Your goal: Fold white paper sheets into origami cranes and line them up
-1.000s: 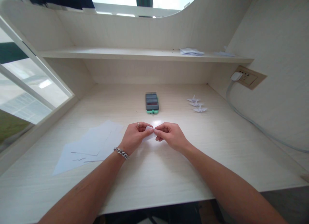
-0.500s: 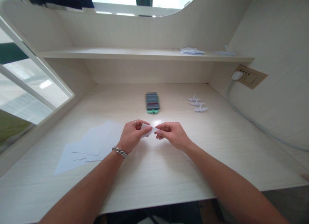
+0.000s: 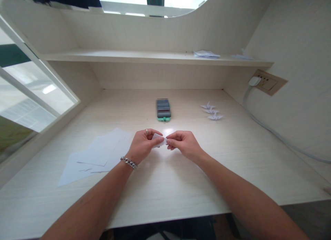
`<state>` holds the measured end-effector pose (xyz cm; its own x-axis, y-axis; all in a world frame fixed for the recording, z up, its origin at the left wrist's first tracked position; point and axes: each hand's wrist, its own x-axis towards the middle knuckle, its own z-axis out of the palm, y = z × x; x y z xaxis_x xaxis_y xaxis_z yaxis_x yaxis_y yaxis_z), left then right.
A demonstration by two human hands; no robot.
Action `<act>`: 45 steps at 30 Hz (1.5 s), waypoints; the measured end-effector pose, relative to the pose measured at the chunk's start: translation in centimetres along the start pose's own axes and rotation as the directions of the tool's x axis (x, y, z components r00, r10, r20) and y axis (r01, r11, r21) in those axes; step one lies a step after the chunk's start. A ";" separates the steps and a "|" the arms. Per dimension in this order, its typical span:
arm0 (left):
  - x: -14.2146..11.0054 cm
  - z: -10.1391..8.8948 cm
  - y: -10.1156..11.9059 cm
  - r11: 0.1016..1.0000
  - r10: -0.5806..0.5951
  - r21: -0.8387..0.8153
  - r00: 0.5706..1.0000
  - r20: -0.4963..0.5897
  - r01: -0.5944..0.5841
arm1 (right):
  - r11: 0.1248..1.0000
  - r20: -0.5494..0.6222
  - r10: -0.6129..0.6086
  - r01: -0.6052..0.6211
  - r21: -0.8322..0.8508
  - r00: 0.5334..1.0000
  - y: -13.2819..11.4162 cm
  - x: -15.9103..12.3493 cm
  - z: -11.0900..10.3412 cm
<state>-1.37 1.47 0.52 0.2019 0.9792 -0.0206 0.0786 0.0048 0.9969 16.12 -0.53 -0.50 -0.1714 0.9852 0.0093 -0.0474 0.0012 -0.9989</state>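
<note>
Paper piece (image 3: 156, 136), small, white and folded, is located on the near side of the dark, rectangular, green-ended device (image 3: 163, 109). The left hand (image 3: 141, 143) grasps the piece between thumb and fingers; the right hand (image 3: 184, 143) pinches its right-hand corner. Three white folded-paper cranes (image 3: 211, 111) rest to the right of the device. Flat white paper sheets (image 3: 99, 151) lie on the pale, wood-grained bench (image 3: 165, 195), to the near left of the device.
</note>
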 end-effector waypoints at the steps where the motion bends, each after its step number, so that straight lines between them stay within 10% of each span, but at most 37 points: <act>1: 0.0 -0.1 0.1 1.000 -0.002 0.000 1.000 0.010 0.002 | 1.000 -0.001 0.012 -0.012 0.017 1.000 0.0 0.0 0.0; 11: 0.3 -0.6 0.0 0.999 -0.031 0.035 0.997 0.067 0.028 | 0.980 0.091 0.184 -0.190 0.065 0.979 0.5 0.5 -1.0; 45: 0.3 0.2 -1.0 0.970 -0.202 -0.105 0.967 0.158 0.219 | 0.959 0.081 0.055 -0.030 -0.282 0.995 0.2 0.1 -0.3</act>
<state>-1.25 1.69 -0.45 0.3337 0.9134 -0.2329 0.0184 0.2408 0.9704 16.36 -0.39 -0.67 -0.2533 0.9665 -0.0420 0.2375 0.0200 -0.9712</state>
